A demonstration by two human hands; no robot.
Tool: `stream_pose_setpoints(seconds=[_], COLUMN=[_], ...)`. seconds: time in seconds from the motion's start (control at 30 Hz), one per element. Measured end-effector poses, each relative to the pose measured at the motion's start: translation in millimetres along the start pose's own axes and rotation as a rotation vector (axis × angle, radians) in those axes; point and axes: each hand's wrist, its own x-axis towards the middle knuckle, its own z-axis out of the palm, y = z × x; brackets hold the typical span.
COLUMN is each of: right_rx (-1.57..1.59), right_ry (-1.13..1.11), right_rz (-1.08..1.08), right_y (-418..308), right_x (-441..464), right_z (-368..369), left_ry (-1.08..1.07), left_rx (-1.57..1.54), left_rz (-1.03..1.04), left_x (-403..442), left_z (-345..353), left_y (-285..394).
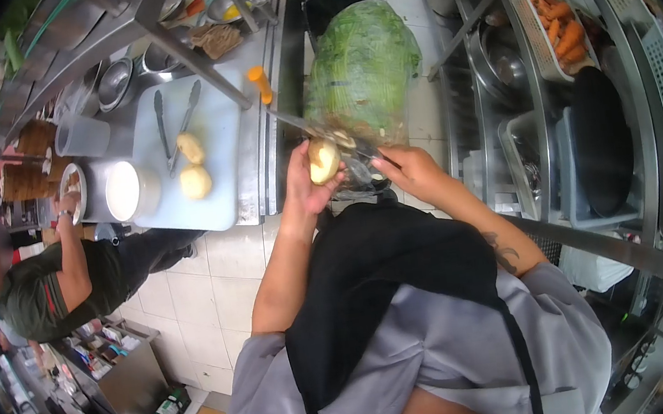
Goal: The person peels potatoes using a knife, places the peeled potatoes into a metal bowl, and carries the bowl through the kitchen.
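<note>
My left hand (305, 179) is wrapped round a partly peeled potato (323, 161), with pale flesh showing and some brown skin left. Closed on a dark handle, my right hand (412, 170) holds a knife (331, 133), its long blade pointing up and left close to the potato. Below both hands is a bin with a dark plastic liner and peelings, partly hidden. Two peeled potatoes, one round (196, 181) and one smaller (190, 147), lie on the pale cutting board (214, 139) to the left, beside metal tongs (165, 128).
A plastic-wrapped bundle of leafy greens (367, 58) stands ahead. White container (131, 190) sits at the board's edge. Metal shelving on the right carries a basket of carrots (562, 30). Another person (51, 283) works at the left. Upright shelf posts rise near the counter edge.
</note>
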Motion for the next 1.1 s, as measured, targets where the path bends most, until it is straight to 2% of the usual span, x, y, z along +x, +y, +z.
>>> stream_pose_setpoints(seconds=[0.1,0.13,0.2,0.43,0.53,0.63,0.67,0.8,0.9,1.1], right_rx=[-0.053,-0.071,-0.109,-0.221,-0.251,-0.210,-0.181,-0.065,-0.071,-0.136], right_ry=[-0.010,-0.026,-0.050,-0.010,0.003,0.028,0.040,0.099,-0.023,0.099], right_rz=[-0.092,-0.113,-0.147,-0.121,-0.099,-0.078,-0.058,-0.086,-0.065,-0.152], right_y=[-8.6,-6.3,2.0,6.3,6.1,4.1,7.2,2.4,1.1,8.6], right_x=[-18.1,-23.3,-33.4,-46.4,-46.2,-36.2,-29.3,-23.6,-31.3,-42.7], right_z=[-6.0,-6.3,-5.8,-6.5,-6.0,-1.7,0.5,-1.5,-6.6,1.5], left_ry=[0.026,0.160,0.122,0.238,0.314,0.249,0.212,0.173,0.255,0.232], left_rx=[-0.053,-0.084,-0.074,-0.130,-0.110,0.051,0.126,0.079,0.087,-0.004], left_rz=[0.093,0.106,0.108,0.190,0.159,0.138,0.071,0.116,0.160,0.190], left_x=[9.3,4.6,7.3,9.0,7.8,2.0,6.2,0.1,10.3,7.8], left_z=[-8.4,4.3,-0.7,7.8,16.4,18.6,10.8,16.8,8.0,4.6], left_y=[6.7,8.0,8.9,2.9,-2.7,-16.7,-20.4,-14.8,-2.5,-0.7])
